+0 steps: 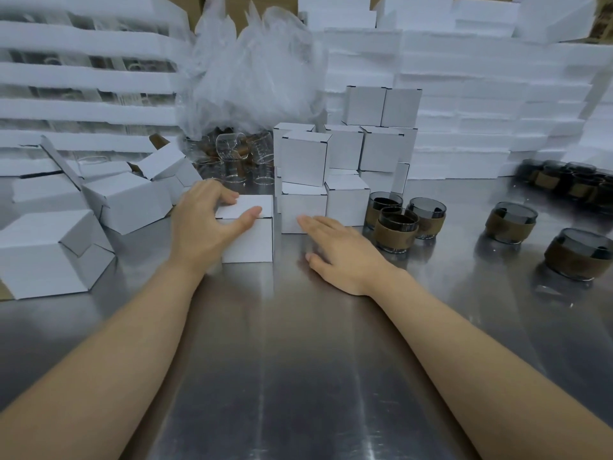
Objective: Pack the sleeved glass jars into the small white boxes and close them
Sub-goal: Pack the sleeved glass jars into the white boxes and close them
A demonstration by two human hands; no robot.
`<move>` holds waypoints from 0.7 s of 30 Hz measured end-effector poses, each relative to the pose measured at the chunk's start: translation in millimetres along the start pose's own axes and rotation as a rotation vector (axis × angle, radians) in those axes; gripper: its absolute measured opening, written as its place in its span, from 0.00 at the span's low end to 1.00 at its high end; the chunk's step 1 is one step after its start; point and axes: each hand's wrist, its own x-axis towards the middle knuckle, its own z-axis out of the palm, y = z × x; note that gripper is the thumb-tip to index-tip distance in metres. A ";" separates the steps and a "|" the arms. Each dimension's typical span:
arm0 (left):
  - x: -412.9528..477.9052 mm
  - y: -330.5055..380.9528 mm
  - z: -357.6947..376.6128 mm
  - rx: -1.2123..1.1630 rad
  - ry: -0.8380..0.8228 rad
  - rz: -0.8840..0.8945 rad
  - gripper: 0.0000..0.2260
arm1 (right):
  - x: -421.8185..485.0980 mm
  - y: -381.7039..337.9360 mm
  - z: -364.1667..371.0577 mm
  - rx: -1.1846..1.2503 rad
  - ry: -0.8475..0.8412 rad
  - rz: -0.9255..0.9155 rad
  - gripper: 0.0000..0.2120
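Note:
A closed small white box [253, 240] stands on the steel table at centre. My left hand [205, 224] grips it from the left, fingers over its top and thumb on the lid's front edge. My right hand [345, 254] lies flat and empty on the table just right of the box, fingers spread. Three dark glass jars with brown sleeves [396, 229] stand in a cluster to the right of my right hand. Two more sleeved jars [510, 222] [578, 254] sit further right. A stack of closed white boxes [331, 174] rises behind the held box.
Open, unfolded white boxes [126, 200] lie at the left. Clear unsleeved glasses [232, 154] sit under a pile of plastic wrap [255, 71] at the back. Foam trays [481, 104] wall the rear; several more sleeved jars [570, 184] line the far right.

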 end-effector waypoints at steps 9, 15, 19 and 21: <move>0.8 -8.1 24.2 0.009 -0.219 -0.280 0.34 | 0.3 0.5 2.4 0.031 -0.010 0.061 0.29; 2.4 -9.2 27.0 -0.053 -0.379 -0.329 0.35 | -0.3 0.9 1.9 0.136 -0.022 0.074 0.27; 7.6 -19.3 11.1 0.231 -0.120 -0.423 0.24 | -0.9 1.7 1.4 0.178 -0.052 0.088 0.26; 12.0 -26.8 -1.9 0.454 -0.042 -0.457 0.21 | -1.3 1.9 1.8 0.183 -0.058 0.094 0.26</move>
